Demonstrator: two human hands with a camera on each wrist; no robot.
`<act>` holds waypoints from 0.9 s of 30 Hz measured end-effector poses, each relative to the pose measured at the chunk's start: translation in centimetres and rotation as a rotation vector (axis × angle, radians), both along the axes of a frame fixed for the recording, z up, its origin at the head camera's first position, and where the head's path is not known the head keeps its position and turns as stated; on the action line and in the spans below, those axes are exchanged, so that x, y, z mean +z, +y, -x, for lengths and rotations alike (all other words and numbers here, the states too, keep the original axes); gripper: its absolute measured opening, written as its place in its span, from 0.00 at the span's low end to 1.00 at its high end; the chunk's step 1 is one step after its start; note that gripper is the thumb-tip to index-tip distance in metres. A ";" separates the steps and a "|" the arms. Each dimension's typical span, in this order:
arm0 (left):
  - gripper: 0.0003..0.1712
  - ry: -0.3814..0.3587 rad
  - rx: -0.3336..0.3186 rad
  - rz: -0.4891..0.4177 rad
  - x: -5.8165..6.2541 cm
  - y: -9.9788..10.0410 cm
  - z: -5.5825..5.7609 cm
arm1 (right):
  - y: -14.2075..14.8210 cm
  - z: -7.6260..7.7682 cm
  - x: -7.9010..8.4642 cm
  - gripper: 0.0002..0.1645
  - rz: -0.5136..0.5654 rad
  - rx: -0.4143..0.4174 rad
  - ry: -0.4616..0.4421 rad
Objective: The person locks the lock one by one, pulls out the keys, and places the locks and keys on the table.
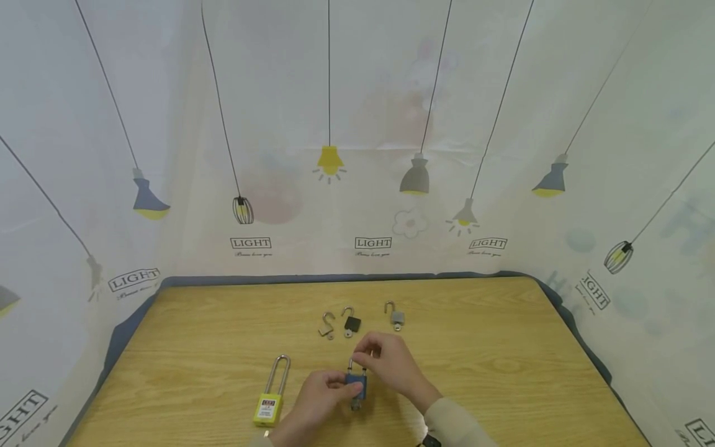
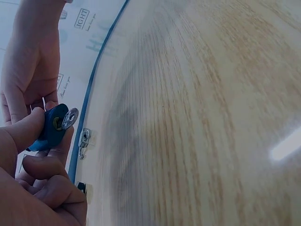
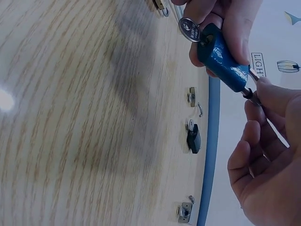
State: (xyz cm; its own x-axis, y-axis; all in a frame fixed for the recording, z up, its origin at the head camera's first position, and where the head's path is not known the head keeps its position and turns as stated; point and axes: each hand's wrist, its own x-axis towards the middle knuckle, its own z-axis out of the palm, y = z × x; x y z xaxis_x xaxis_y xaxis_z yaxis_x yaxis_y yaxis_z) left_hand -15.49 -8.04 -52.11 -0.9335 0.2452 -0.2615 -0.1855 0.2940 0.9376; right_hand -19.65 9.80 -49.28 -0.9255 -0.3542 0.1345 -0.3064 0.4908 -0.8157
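Observation:
In the head view my left hand (image 1: 321, 397) grips the body of a blue padlock (image 1: 362, 386) between thumb and fingers. A key (image 2: 70, 118) with a round silver head sits in the keyhole at the padlock's bottom. My right hand (image 1: 391, 365) pinches the metal shackle at the top. From the right wrist view, the shackle (image 3: 254, 73) stands out of the blue body, its curved end hidden by the right thumb and fingers. Left of the hands lies a yellow padlock (image 1: 269, 410) with a long shackle and a white label.
Farther back on the wooden table (image 1: 475, 347) lie a silver padlock (image 1: 326, 331), a black padlock (image 1: 352, 324) and a grey padlock (image 1: 397, 318), their shackles open and keys inserted. A white cloth (image 1: 357, 205) printed with lamps surrounds the table.

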 end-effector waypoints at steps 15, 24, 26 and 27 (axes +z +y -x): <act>0.18 0.018 0.041 0.007 0.0 0.4 -0.4 | -0.7 -0.5 0.3 0.06 -0.099 -0.070 0.075; 0.19 0.008 0.070 -0.064 0.1 1.0 -0.5 | -0.9 -0.8 0.3 0.07 -0.148 -0.105 0.109; 0.18 -0.005 0.072 -0.070 0.1 1.0 -0.6 | -0.9 -0.9 0.1 0.08 -0.164 -0.106 0.116; 0.18 -0.009 0.071 -0.073 0.0 1.0 -0.6 | -0.9 -0.9 0.0 0.09 -0.175 -0.105 0.119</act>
